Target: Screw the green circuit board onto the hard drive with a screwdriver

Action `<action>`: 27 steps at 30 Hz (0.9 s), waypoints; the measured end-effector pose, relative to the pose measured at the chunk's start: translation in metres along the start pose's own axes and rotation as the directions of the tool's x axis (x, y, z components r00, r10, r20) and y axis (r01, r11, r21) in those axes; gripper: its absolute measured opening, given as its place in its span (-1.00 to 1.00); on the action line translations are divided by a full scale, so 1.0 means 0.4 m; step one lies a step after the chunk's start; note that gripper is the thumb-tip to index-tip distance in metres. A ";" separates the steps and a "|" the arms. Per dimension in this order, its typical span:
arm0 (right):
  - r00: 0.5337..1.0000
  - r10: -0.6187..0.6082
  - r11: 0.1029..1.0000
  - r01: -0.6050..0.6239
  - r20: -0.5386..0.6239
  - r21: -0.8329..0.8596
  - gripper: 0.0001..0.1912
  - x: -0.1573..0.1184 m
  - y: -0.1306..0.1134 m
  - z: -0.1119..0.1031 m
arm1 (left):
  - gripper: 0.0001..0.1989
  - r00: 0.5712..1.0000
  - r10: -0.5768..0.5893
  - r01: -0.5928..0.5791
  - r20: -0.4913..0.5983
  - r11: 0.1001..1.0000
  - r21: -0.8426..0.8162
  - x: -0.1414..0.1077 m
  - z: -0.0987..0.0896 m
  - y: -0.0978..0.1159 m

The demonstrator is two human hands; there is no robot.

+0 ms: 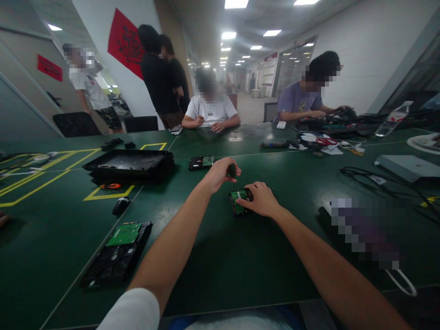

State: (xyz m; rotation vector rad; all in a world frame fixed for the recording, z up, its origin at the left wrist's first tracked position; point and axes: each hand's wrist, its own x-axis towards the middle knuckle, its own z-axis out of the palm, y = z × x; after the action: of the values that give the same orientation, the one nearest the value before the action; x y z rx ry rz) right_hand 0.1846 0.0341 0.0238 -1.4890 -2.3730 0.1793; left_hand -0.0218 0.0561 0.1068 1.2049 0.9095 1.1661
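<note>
A hard drive with a green circuit board (237, 196) lies on the green table (220, 256) in front of me. My right hand (261, 198) is closed round its right side, the thumb lying across the board. Above the drive's far left edge, my left hand (222, 175) grips the dark handle of a screwdriver (232, 171). The tool points down at the board; where its tip touches is too small to tell. Another drive (202, 162) sits just beyond my left hand. A larger drive (118, 252) rests at the near left.
Stacked black trays (129, 165) and a black mouse (121, 206) are on the left. At the right lie a pixelated object (364, 233), cables (367, 176), a grey box (409, 167) and a bottle (393, 120). Two people sit across the table; others stand behind.
</note>
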 end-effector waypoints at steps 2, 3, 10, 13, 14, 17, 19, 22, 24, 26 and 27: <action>1.000 0.001 1.000 -0.001 0.001 0.004 -0.20 0.000 0.000 0.000 | -0.75 0.999 0.034 -0.035 0.011 0.999 0.035 -0.002 0.000 0.002; 1.000 0.003 1.000 -0.003 0.003 0.006 -0.20 0.000 -0.001 -0.001 | -0.75 0.999 0.051 -0.052 0.009 0.997 0.052 -0.002 0.000 0.003; 1.000 0.007 1.000 -0.007 0.014 0.019 -0.20 0.000 0.000 -0.003 | -0.72 0.997 0.077 -0.075 -0.010 0.990 0.119 -0.001 -0.005 0.002; 1.000 0.011 1.000 -0.011 0.005 0.019 -0.20 0.001 0.002 0.000 | -0.73 0.998 0.060 -0.059 -0.010 0.995 0.076 0.000 -0.004 0.000; 1.000 0.011 1.000 -0.011 0.003 0.018 -0.21 0.001 0.003 0.001 | -0.74 0.999 0.047 -0.047 -0.007 0.998 0.048 0.001 -0.003 -0.002; 1.000 0.010 1.000 -0.010 0.005 0.016 -0.22 0.002 0.005 0.004 | -0.75 1.000 0.023 -0.023 -0.019 0.999 -0.026 0.005 -0.001 -0.008; 1.000 0.007 1.000 -0.007 0.008 0.018 -0.22 0.002 0.005 0.004 | -0.76 0.999 0.029 -0.030 -0.035 0.999 -0.035 0.007 -0.001 -0.011; 1.000 0.004 1.000 -0.005 0.007 0.017 -0.21 0.003 0.005 0.002 | -0.77 0.998 0.055 -0.055 -0.044 0.998 0.018 0.007 -0.003 -0.009; 1.000 0.005 1.000 -0.006 0.008 0.020 -0.20 0.002 0.004 0.001 | -0.76 0.997 0.068 -0.066 -0.036 0.996 0.062 0.005 -0.004 -0.005; 1.000 0.009 1.000 -0.010 0.012 0.024 -0.20 0.002 0.003 -0.002 | -0.74 0.998 0.064 -0.064 -0.006 0.994 0.084 0.002 -0.003 -0.001; 1.000 0.012 1.000 -0.012 0.014 0.024 -0.20 0.002 0.002 -0.002 | -0.74 0.998 0.057 -0.058 0.012 0.995 0.084 0.001 -0.002 0.001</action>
State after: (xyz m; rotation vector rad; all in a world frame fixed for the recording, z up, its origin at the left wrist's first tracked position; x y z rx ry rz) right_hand 0.1854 0.0352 0.0246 -1.4962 -2.3653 0.2209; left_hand -0.0227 0.0567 0.1069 1.3116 0.9303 1.1762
